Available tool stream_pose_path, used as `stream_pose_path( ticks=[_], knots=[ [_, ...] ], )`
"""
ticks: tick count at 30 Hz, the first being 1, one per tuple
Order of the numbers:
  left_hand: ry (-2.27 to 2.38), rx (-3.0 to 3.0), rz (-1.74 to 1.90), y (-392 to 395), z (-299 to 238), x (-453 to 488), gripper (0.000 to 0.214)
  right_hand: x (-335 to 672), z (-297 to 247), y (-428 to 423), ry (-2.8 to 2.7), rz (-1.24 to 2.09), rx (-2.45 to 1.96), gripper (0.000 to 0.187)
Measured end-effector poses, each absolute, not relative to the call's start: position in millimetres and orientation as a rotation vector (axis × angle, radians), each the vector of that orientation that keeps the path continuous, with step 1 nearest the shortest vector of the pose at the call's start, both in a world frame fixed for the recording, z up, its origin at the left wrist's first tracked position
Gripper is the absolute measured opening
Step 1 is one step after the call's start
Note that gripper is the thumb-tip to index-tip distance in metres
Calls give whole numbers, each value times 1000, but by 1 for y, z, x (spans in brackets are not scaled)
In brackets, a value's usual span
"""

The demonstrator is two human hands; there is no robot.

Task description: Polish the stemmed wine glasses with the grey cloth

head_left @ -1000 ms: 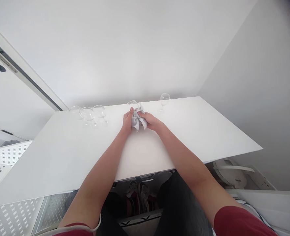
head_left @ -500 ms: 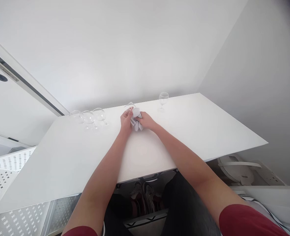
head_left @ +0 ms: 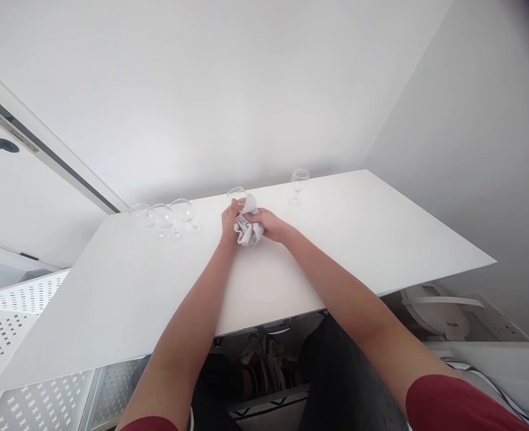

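My left hand (head_left: 230, 221) is closed around a clear wine glass (head_left: 236, 193), whose rim shows just beyond the fingers. My right hand (head_left: 268, 224) grips a crumpled whitish cloth (head_left: 249, 231) and presses it against the glass. Part of the cloth sticks up between the two hands. The lower part of the glass is hidden by the fingers and cloth. Both hands are above the middle of the white table (head_left: 264, 281).
Several clear stemmed glasses (head_left: 160, 216) stand close together at the table's back left. Another wine glass (head_left: 299, 179) stands alone at the back right. A white wall (head_left: 255, 90) rises behind the table. White perforated baskets (head_left: 44, 401) are at the lower left.
The cloth has shifted and bunched lower between my hands, with a flap now raised. More of the held glass's rim shows. The standing glasses stay in place.
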State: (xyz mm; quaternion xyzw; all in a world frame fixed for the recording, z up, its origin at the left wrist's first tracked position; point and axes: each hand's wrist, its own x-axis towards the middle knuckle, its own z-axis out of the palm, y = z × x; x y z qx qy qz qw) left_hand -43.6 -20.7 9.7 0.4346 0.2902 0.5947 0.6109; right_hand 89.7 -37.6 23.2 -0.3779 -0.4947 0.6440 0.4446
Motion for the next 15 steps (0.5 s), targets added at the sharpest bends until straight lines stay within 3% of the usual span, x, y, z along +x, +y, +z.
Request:
stream_pose_path(
  ticks=[3, 7, 12, 15],
  knots=[
    [586, 1007, 1339, -19, 9, -44, 61, 92, 26, -40, -1206, 1703, -844, 26],
    [614, 963, 1433, -17, 8, -42, 45, 85, 27, -41, -1239, 1237, -1090, 20],
    [542, 926, 1309, -16, 7, -42, 62, 89, 31, -43, -1221, 1733, -862, 27],
    [594, 939, 1417, -17, 6, -41, 51, 90, 31, -42, -1287, 1493, -1010, 22]
  ],
)
